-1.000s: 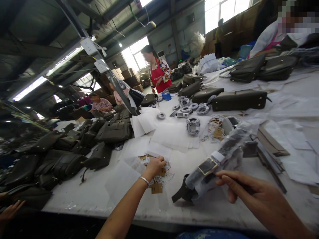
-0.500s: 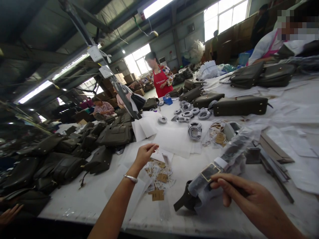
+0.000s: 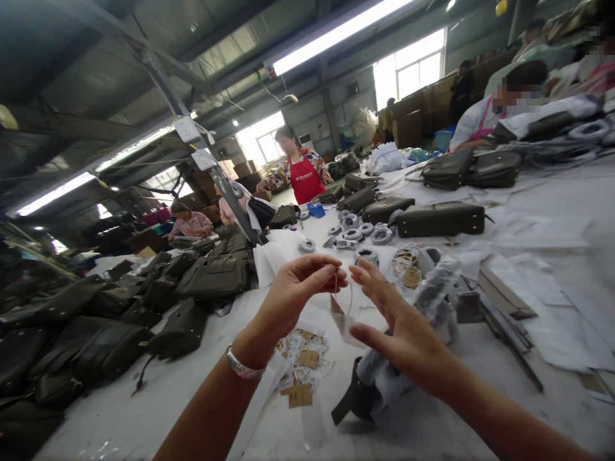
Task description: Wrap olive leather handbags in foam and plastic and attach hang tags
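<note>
My left hand (image 3: pixel 302 285), with a silver bangle at the wrist, is closed in a pinch on the white string loop of a hang tag. The tag (image 3: pixel 340 317) dangles below the fingertips above the table. My right hand (image 3: pixel 398 330) is open beside it, fingers spread and thumb close to the tag's lower edge; contact is unclear. Under and behind that hand lies a dark strap (image 3: pixel 356 397), partly wrapped in clear plastic (image 3: pixel 437 285); its buckle is hidden. Below my left hand is a pile of brown tags (image 3: pixel 307 358) with white strings.
Many dark green bags (image 3: pixel 211 272) crowd the left side. Wrapped coiled straps (image 3: pixel 353 235) and another bag (image 3: pixel 442 219) stand farther back. Grey strips (image 3: pixel 512 339) and white sheets (image 3: pixel 552 301) lie to the right. A person in a red apron (image 3: pixel 306 179) stands across the table.
My right hand has left the wrapped strap's buckle and moved left, opening beside the tag. My left hand has moved right, and a tag now hangs visibly from it. The view has shifted slightly.
</note>
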`<state>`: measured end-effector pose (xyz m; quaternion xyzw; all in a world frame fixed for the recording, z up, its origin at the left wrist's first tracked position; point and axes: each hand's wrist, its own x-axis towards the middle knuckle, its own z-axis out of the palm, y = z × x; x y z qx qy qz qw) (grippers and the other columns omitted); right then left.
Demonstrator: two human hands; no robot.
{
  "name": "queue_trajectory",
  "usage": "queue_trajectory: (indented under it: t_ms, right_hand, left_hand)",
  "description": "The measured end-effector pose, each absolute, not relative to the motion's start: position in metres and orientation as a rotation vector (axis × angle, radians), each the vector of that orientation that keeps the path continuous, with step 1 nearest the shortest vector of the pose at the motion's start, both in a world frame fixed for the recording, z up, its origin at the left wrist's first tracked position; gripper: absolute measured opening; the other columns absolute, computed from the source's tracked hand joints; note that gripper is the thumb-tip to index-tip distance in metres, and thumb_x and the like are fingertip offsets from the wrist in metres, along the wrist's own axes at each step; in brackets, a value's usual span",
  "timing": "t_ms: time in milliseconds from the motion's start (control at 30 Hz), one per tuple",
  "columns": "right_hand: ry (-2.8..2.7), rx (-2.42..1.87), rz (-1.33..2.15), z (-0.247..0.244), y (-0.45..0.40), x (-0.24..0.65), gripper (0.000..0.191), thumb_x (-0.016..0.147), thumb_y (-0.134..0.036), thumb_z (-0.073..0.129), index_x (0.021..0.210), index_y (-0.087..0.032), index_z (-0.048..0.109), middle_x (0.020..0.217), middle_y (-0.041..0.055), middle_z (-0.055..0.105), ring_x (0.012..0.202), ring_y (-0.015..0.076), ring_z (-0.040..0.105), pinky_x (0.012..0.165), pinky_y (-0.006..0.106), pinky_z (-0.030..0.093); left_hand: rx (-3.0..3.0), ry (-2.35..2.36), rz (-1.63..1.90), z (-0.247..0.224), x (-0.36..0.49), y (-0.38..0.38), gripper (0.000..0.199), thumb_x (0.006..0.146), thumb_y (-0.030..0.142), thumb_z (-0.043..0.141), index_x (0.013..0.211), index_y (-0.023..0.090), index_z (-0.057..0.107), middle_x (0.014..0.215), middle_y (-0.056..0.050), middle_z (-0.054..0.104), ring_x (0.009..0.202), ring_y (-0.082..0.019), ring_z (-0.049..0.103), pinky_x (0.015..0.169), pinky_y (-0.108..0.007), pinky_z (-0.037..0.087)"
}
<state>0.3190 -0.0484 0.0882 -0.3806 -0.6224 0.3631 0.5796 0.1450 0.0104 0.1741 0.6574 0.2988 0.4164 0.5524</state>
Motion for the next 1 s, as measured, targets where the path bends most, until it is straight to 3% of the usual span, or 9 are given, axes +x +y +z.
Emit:
queue_trajectory:
  t_ms: [67, 133, 200, 367, 500, 700, 867, 1000]
  right_hand:
    - [-1.409, -0.848, 0.978, 0.093, -0.05, 0.317, 0.09, 0.082, -0.043, 0.075, 0.156, -0.033, 0.024, 0.139, 0.0108, 0.059, 0.133, 0.0279, 0.052, 0.111, 0.051, 0.041]
    - [-1.334, -0.842, 1.079, 0.094, -0.056, 0.319, 0.075, 0.085, -0.045, 0.071, 0.15, -0.029, 0.036, 0.115, 0.0091, 0.072, 0.115, 0.0251, 0.065, 0.101, 0.045, 0.051]
    - [-1.268, -0.851, 1.122, 0.091, -0.067, 0.326, 0.055, 0.089, -0.044, 0.067, 0.138, -0.025, 0.052, 0.094, 0.006, 0.074, 0.096, 0.0217, 0.071, 0.091, 0.038, 0.056]
    - [-1.183, -0.844, 1.254, 0.071, -0.103, 0.352, 0.039, 0.089, -0.045, 0.066, 0.122, -0.025, 0.066, 0.088, 0.0058, 0.074, 0.059, 0.0163, 0.068, 0.062, 0.032, 0.059]
    - [-1.051, -0.989, 1.443, 0.052, -0.13, 0.365, 0.034, 0.087, -0.05, 0.066, 0.101, -0.02, 0.074, 0.078, 0.0053, 0.073, 0.056, 0.0166, 0.068, 0.058, 0.031, 0.057]
    - [-0.844, -1.251, 1.642, 0.004, -0.132, 0.375, 0.049, 0.086, -0.058, 0.065, 0.113, -0.017, 0.07, 0.087, 0.0054, 0.072, 0.059, 0.0137, 0.068, 0.054, 0.024, 0.052]
    - [-0.997, -1.192, 1.693, -0.016, -0.108, 0.365, 0.059, 0.088, -0.06, 0.061, 0.126, -0.015, 0.062, 0.087, 0.0069, 0.074, 0.054, 0.0139, 0.067, 0.051, 0.024, 0.051]
    - [-1.172, -1.054, 1.77, -0.008, -0.092, 0.349, 0.054, 0.091, -0.058, 0.057, 0.121, -0.014, 0.065, 0.088, 0.0079, 0.075, 0.051, 0.013, 0.067, 0.049, 0.023, 0.049]
  left_hand:
    - [1.487, 0.634, 0.959, 0.177, 0.157, 0.001, 0.017, 0.087, 0.029, 0.07, 0.1, 0.017, 0.07, 0.088, -0.004, 0.073, 0.082, -0.016, 0.07, 0.079, -0.028, 0.058]
    - [1.385, 0.571, 0.927, 0.177, 0.166, -0.006, 0.019, 0.086, 0.023, 0.069, 0.104, 0.018, 0.069, 0.088, -0.003, 0.072, 0.082, -0.015, 0.07, 0.079, -0.027, 0.058]
    - [1.276, 0.505, 0.882, 0.175, 0.171, -0.011, 0.026, 0.085, 0.019, 0.067, 0.111, 0.019, 0.069, 0.089, -0.002, 0.071, 0.08, -0.012, 0.068, 0.079, -0.024, 0.057]
    - [1.162, 0.465, 0.762, 0.153, 0.177, -0.017, 0.032, 0.084, 0.021, 0.067, 0.117, 0.022, 0.069, 0.089, -0.002, 0.066, 0.07, -0.009, 0.061, 0.072, -0.021, 0.054]
    - [1.242, 0.547, 0.562, 0.114, 0.173, -0.014, 0.033, 0.087, 0.032, 0.068, 0.118, 0.023, 0.069, 0.091, -0.004, 0.067, 0.074, -0.011, 0.063, 0.073, -0.024, 0.053]
    - [1.561, 0.888, 0.603, 0.054, 0.153, 0.009, 0.034, 0.088, 0.043, 0.066, 0.11, 0.017, 0.07, 0.098, -0.008, 0.07, 0.086, -0.017, 0.064, 0.074, -0.027, 0.051]
    - [1.637, 0.73, 0.335, 0.029, 0.149, 0.021, 0.036, 0.082, 0.04, 0.073, 0.107, 0.015, 0.074, 0.091, -0.008, 0.072, 0.073, -0.015, 0.06, 0.065, -0.024, 0.046]
    - [1.731, 0.574, 0.229, 0.029, 0.151, 0.028, 0.039, 0.079, 0.037, 0.075, 0.114, 0.019, 0.073, 0.102, -0.007, 0.071, 0.084, -0.017, 0.059, 0.072, -0.025, 0.046]
